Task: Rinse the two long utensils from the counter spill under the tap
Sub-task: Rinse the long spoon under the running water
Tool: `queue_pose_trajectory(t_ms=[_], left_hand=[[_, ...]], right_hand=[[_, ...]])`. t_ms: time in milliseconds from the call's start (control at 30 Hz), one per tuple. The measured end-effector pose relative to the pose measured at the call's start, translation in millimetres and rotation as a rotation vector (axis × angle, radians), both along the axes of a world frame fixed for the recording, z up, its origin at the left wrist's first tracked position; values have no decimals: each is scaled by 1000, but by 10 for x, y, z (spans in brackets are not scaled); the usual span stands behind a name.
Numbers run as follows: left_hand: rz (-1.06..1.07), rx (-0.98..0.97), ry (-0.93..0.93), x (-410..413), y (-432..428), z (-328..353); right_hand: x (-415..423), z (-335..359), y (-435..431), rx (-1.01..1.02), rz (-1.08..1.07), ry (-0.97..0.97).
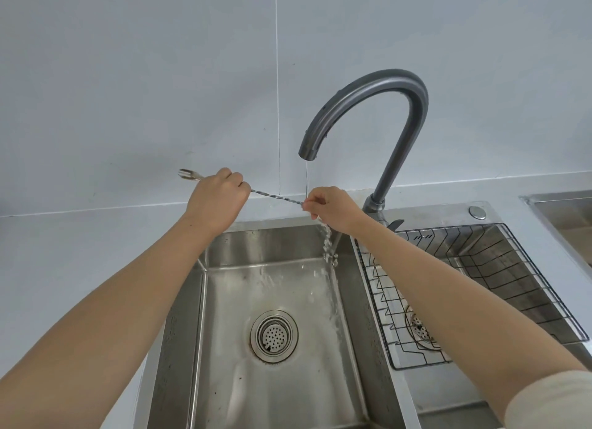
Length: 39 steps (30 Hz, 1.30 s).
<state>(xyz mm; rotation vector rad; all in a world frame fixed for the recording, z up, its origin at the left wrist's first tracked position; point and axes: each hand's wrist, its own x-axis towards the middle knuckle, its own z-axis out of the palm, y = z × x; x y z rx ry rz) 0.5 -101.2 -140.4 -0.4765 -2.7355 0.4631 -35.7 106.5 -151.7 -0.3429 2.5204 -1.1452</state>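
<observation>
A long thin metal utensil (275, 196) with a twisted shaft and a small fork end (187, 174) is held level over the back of the left sink basin (224, 300). My left hand (217, 201) grips it near the fork end. My right hand (333, 208) pinches its other end right under the running water from the grey curved tap (378, 114). Water splashes off my right fingers down into the basin. I see only one utensil shaft; whether a second lies alongside it is unclear.
A round drain strainer (274, 335) sits in the left basin floor. The right basin holds a black wire rack (480, 287). A round button (477, 212) sits on the sink ledge. Pale tiled wall stands behind; grey counter (80, 252) lies to the left.
</observation>
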Motion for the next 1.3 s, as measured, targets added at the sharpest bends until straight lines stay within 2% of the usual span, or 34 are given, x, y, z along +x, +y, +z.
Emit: queue_pose_trajectory(t_ms=[233, 300, 367, 433, 500, 533, 600, 767, 1033, 1300], left_hand=[[-17, 132, 129, -44, 199, -29], [-27, 253, 99, 49, 350, -119], [98, 580, -92, 135, 536, -161], [327, 1109, -412, 184, 713, -125], [415, 1632, -554, 147, 847, -98], [435, 1770, -568, 112, 893, -102], [454, 1894, -580, 52, 953, -120], [479, 1968, -579, -24, 1075, -197], [418, 1806, -576, -72, 1165, -288], [506, 1707, -407, -71, 1139, -349]], right_hand=[[-30, 43, 91, -43, -84, 6], [-22, 27, 103, -69, -124, -17], [0, 6, 97, -119, -155, -42], [32, -15, 76, -180, -180, -64], [68, -32, 67, -227, -196, -68], [87, -40, 69, -238, -198, -67], [116, -57, 89, -251, -196, -65], [162, -121, 157, -273, -228, -50], [198, -290, 216, -268, -272, -23], [200, -395, 150, -358, -245, -90]])
